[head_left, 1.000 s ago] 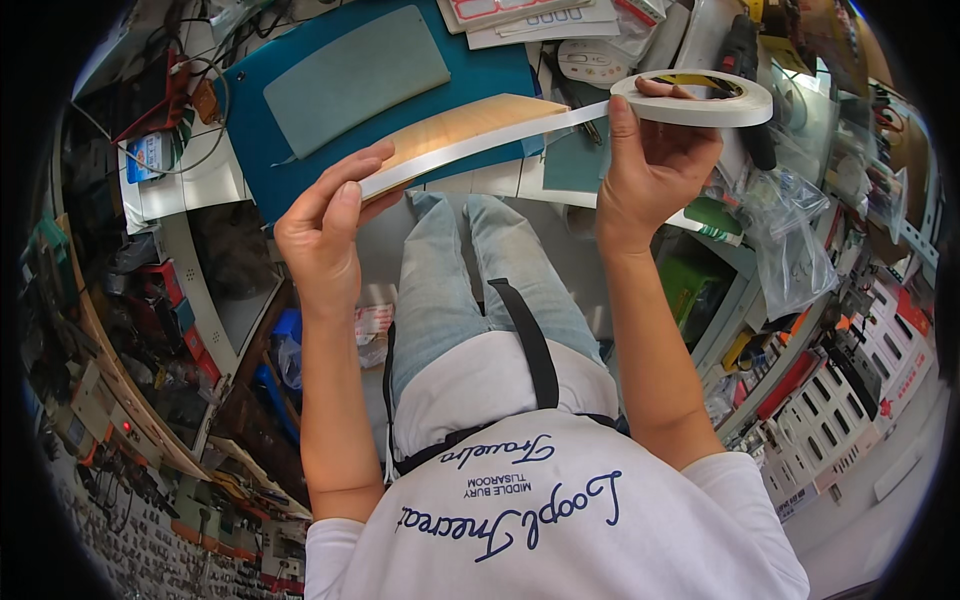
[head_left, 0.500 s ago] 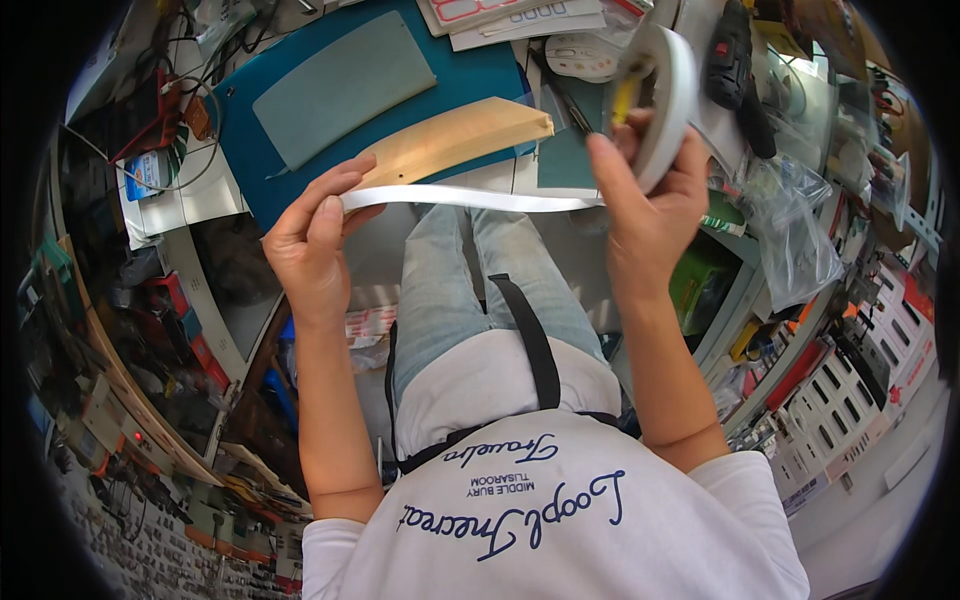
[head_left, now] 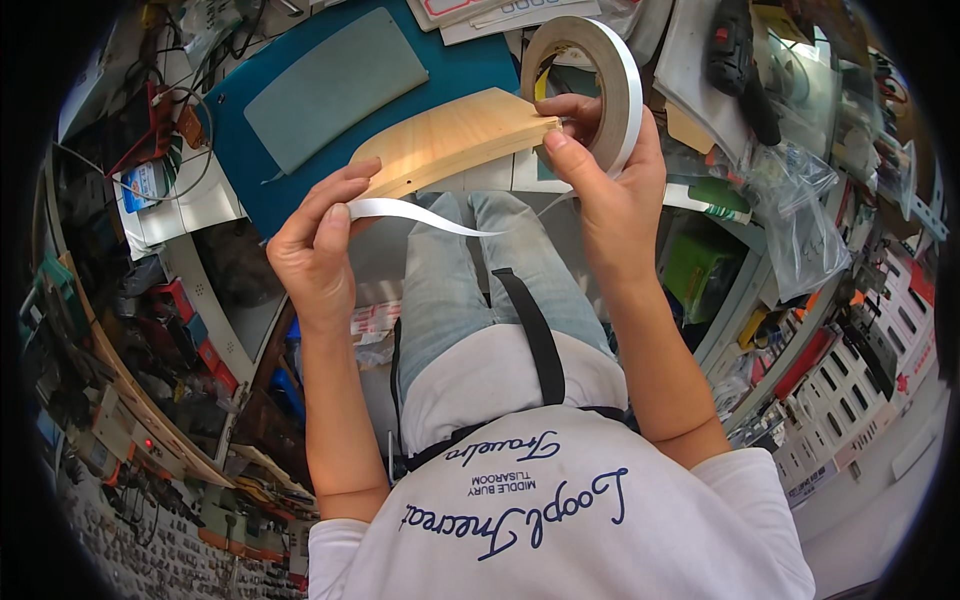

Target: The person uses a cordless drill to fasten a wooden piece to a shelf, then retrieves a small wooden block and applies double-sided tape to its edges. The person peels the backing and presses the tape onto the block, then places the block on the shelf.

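A roll of white tape [head_left: 630, 95] hangs upright in my right hand [head_left: 610, 180], whose fingers pass through its ring. That hand's thumb and fingertips are at the right end of a pale, curved wooden board [head_left: 455, 135]. My left hand [head_left: 318, 235] is closed at the board's left end, fingers against the wood. Between its thumb and fingers is the end of a white tape strip [head_left: 410, 210]. The strip sags and twists between my hands, below the board's near edge. Whether my right fingers grip the board firmly is hard to make out.
Beyond the board, a grey curved panel [head_left: 340, 85] lies on a teal mat [head_left: 235, 145]. A black cordless drill [head_left: 735, 50] lies at the back right, above a clear plastic bag [head_left: 800, 225]. Cables [head_left: 205, 115] clutter the left, and crowded shelves flank both sides.
My right hand has moved left with the tape roll, bringing its fingers to the board's right end. The tape strip, nearly straight before, now hangs slack. My left hand has hardly moved.
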`<state>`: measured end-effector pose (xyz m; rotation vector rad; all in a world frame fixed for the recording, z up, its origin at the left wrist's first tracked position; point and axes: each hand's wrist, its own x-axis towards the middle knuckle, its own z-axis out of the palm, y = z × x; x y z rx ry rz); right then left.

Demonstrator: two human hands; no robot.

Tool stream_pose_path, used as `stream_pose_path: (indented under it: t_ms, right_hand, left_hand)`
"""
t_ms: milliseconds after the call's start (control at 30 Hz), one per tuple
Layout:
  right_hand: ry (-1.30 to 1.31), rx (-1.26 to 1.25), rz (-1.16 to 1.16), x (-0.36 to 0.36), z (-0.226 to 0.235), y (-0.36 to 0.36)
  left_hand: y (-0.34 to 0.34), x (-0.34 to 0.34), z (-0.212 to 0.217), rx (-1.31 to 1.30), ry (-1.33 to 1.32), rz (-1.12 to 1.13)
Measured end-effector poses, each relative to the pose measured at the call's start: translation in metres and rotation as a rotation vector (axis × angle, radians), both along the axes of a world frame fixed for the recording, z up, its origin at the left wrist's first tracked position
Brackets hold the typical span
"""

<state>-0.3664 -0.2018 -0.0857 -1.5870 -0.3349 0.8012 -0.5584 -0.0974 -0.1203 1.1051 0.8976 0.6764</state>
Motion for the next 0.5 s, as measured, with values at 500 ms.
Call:
stream_pose_path:
  t_ms: [500]
  right_hand:
    - [0.107,0.052,-0.034,-0.0002,-0.0025,0.0023]
  left_hand:
    - [0.0019,0.0019,-0.0004,-0.015,-0.013,-0.006]
